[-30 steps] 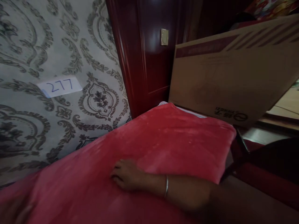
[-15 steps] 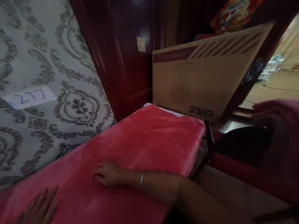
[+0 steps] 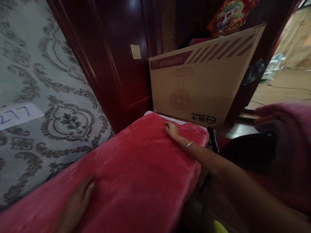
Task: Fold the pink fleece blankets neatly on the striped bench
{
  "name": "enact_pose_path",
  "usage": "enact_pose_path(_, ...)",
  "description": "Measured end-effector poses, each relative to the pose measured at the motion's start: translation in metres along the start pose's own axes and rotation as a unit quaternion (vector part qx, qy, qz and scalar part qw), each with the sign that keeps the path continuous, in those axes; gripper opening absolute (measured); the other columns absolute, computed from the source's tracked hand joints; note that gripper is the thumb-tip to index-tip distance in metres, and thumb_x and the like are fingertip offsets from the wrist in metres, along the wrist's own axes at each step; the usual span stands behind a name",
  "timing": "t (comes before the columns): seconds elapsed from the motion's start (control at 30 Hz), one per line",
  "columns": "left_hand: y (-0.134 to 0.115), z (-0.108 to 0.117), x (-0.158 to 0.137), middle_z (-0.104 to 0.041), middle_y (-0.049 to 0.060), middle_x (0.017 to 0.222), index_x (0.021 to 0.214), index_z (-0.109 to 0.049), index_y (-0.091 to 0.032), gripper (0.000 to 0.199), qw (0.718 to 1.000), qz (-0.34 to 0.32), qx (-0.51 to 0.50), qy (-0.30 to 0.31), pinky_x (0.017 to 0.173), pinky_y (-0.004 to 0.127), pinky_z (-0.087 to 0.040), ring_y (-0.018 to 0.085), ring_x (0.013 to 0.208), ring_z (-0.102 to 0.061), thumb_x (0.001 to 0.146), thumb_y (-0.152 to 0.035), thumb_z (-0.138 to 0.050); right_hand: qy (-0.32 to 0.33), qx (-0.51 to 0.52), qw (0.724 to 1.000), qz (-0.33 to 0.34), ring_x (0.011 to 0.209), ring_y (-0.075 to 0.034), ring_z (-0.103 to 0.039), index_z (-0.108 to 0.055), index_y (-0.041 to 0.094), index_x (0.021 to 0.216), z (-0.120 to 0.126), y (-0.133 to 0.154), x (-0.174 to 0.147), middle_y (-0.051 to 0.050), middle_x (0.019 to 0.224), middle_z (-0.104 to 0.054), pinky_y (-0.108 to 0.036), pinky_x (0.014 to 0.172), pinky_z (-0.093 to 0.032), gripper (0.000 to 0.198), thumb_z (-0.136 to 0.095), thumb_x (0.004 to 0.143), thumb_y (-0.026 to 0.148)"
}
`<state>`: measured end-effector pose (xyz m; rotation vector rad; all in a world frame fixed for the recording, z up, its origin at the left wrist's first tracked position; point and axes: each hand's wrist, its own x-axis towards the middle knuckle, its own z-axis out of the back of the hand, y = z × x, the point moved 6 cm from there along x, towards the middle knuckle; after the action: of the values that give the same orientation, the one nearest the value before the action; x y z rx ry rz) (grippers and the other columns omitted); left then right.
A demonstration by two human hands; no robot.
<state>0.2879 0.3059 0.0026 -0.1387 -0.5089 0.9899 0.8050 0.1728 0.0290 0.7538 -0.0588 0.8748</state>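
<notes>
1. Red plush blanket covers a pale striped cloth, short of its far edge.
2. Right hand curls near that edge (can't tell if gripping).
3. Left hand: closer in, too blurred to tell.

The light in the room is rather dim, and the brightest part is at the upper right, over the pale floor. A small glare shines on the dark red door. Below the red cloth, deep shadow hides details. The left hand is blurred, while the print on the carton is clearer. Near the edges, shapes look stretched.
</notes>
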Motion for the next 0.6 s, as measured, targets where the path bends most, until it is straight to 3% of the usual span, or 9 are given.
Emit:
enact_pose_path(0.13,-0.101,-0.066,0.044,-0.05,0.018,0.154,0.146,-0.052,-0.007,0.072,0.993,-0.047,0.004,0.107,0.121,0.046,-0.037,0.029,0.144,-0.048,0.094,-0.053,-0.033,-0.013,-0.072,0.995,-0.064,0.123,-0.026,-0.059,-0.068,0.014,0.132,0.012,-0.047,0.036,-0.016,0.13,-0.068,-0.035,0.104,-0.045,0.046,-0.044,0.093,0.008)
enact_pose_path(0.23,-0.15,-0.096,0.061,-0.039,0.019,0.162,0.15,-0.048,-0.009,0.069,0.984,-0.076,0.055,0.149,0.122,0.053,-0.031,0.033,0.151,-0.036,0.096,-0.05,-0.036,0.003,-0.118,0.989,-0.085,0.127,-0.028,-0.056,-0.067,0.016,0.134,0.006,-0.064,0.055,-0.016,0.134,-0.066,-0.036,0.104,-0.044,0.043,-0.047,0.097,0.016)
enact_pose_path(0.33,-0.165,-0.114,0.062,-0.035,0.017,0.164,0.152,-0.048,-0.015,0.065,0.978,-0.097,0.111,0.151,0.121,0.059,-0.028,0.035,0.154,-0.028,0.098,-0.049,-0.036,0.03,-0.155,0.982,-0.1,0.126,-0.031,-0.057,-0.068,0.014,0.133,-0.005,-0.077,0.07,-0.02,0.132,-0.066,-0.039,0.101,-0.045,0.04,-0.053,0.097,0.024)
enact_pose_path(0.47,-0.161,-0.126,0.053,-0.037,0.016,0.163,0.154,-0.046,-0.019,0.063,0.976,-0.111,0.132,0.133,0.119,0.06,-0.03,0.035,0.153,-0.032,0.101,-0.051,-0.032,0.051,-0.188,0.976,-0.097,0.119,-0.029,-0.062,-0.074,0.013,0.121,-0.016,-0.091,0.087,-0.02,0.122,-0.07,-0.034,0.097,-0.046,0.034,-0.051,0.098,0.021)
enact_pose_path(0.6,-0.158,-0.128,0.051,-0.036,0.015,0.164,0.155,-0.045,-0.022,0.063,0.976,-0.106,0.133,0.138,0.119,0.061,-0.03,0.035,0.152,-0.033,0.101,-0.053,-0.034,0.034,-0.212,0.974,-0.074,0.124,-0.029,-0.057,-0.073,0.012,0.123,-0.019,-0.101,0.098,-0.02,0.129,-0.067,-0.033,0.097,-0.045,0.04,-0.04,0.1,0.017)
